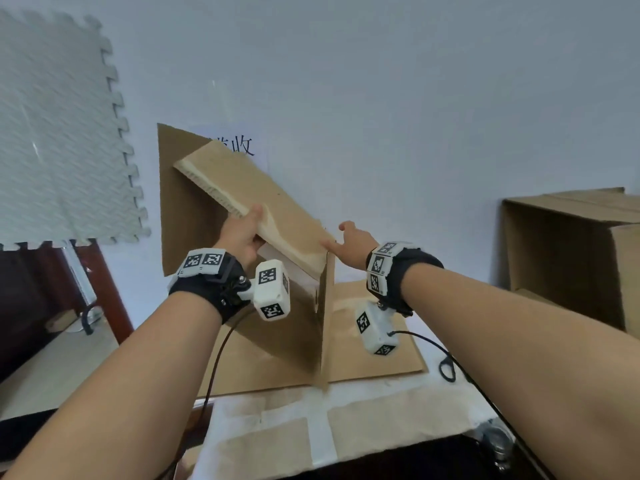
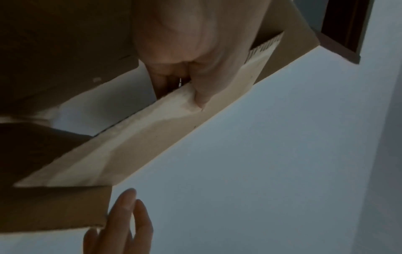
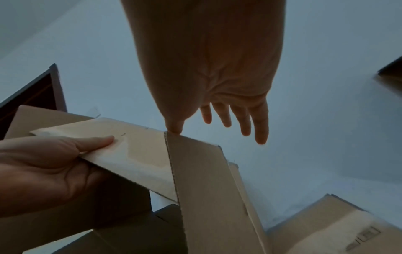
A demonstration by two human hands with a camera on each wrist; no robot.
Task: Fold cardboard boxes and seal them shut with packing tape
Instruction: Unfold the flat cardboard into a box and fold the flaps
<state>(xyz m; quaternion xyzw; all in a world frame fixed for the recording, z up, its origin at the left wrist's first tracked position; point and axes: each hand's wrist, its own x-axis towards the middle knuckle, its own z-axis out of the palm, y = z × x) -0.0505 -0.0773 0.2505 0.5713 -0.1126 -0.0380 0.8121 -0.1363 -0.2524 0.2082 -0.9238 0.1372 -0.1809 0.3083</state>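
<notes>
Cardboard box [image 1: 263, 216] flap pinched in left hand [image 1: 242, 237] grip, right hand [image 1: 353, 242] fingers spread, thumb touching corner.

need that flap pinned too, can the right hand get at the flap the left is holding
Probably yes: the right hand is open, its thumb already touches the flap's corner, and nothing lies between; the left hand grips further along.

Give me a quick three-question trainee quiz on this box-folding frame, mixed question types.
1. True or false: the left hand grips the raised brown cardboard flap.
2. Which part of the right hand touches the flap's corner? A) thumb B) palm C) little finger
3. Fill in: a second, open brown cardboard box stands to the person's ____.

Key: 1 true; 2 A; 3 right.
</notes>
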